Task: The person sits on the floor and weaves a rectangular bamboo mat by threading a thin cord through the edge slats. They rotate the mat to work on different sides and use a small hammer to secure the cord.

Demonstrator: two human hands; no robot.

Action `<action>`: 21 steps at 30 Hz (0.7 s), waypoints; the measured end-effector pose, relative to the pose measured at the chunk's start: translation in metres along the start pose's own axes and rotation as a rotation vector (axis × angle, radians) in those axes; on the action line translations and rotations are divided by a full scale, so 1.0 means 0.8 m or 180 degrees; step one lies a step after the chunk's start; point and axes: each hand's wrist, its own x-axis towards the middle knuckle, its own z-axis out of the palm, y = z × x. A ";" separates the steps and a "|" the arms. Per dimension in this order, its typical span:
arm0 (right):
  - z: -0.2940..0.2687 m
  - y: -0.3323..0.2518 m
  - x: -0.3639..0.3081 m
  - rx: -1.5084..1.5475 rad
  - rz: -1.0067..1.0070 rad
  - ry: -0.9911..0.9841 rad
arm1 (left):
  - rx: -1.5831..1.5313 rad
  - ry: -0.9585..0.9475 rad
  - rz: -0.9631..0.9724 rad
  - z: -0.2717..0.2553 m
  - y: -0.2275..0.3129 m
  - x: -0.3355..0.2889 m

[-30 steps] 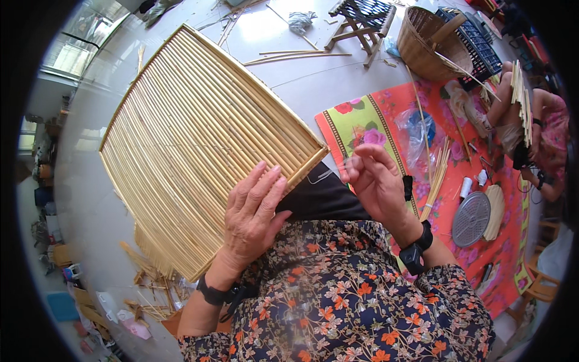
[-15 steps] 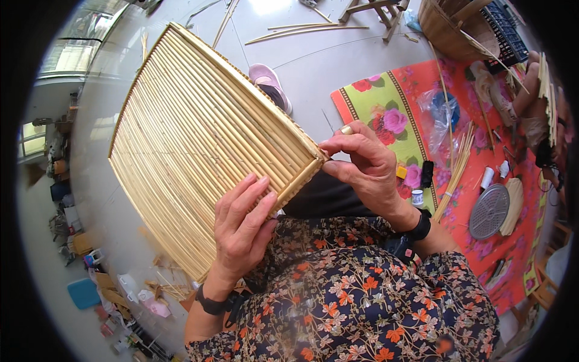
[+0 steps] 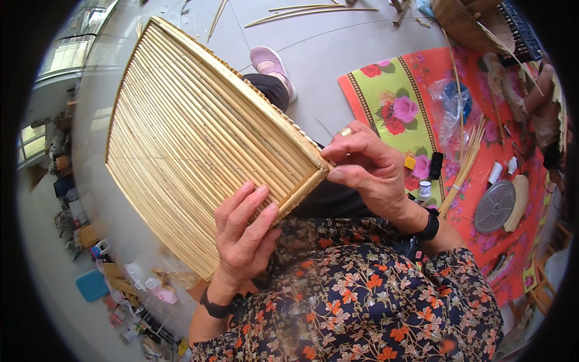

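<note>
A large panel of pale straw-coloured reeds (image 3: 199, 139), laid side by side and edged with a bound border, tilts across my lap. My left hand (image 3: 247, 232) holds its near edge, fingers lying on the reeds and thumb hidden. At the panel's right corner, my right hand (image 3: 374, 172) is closed in a pinch, thumb and index finger against the border. Anything fine between those fingertips is too small to make out. A thin dark line, perhaps a needle, shows just above the ring on this hand.
On the floral mat (image 3: 374, 108) to the right lie a bundle of thin sticks (image 3: 464, 166), a white thread spool (image 3: 424, 190), a black spool (image 3: 436, 165), a grey perforated disc (image 3: 494, 206) and a plastic bag (image 3: 449, 102). Another person's hand (image 3: 543, 84) is at far right, near a basket (image 3: 464, 24).
The panel has shifted slightly left and up in the picture, and the mat's things have slid right. My right hand stays at the corner, its pinch a little changed; my left keeps its hold.
</note>
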 end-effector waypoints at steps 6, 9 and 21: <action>0.007 0.024 0.044 0.0223 0.0099 -0.0070 | -0.0056 -0.0207 -0.0405 -0.010 0.001 0.016; 0.012 0.046 0.066 0.0552 0.0270 -0.0064 | 0.0230 -0.0327 -0.0504 -0.003 -0.003 0.019; 0.001 0.073 0.112 0.0485 0.0670 -0.0576 | 0.1013 -0.0595 -0.0570 0.020 -0.004 0.015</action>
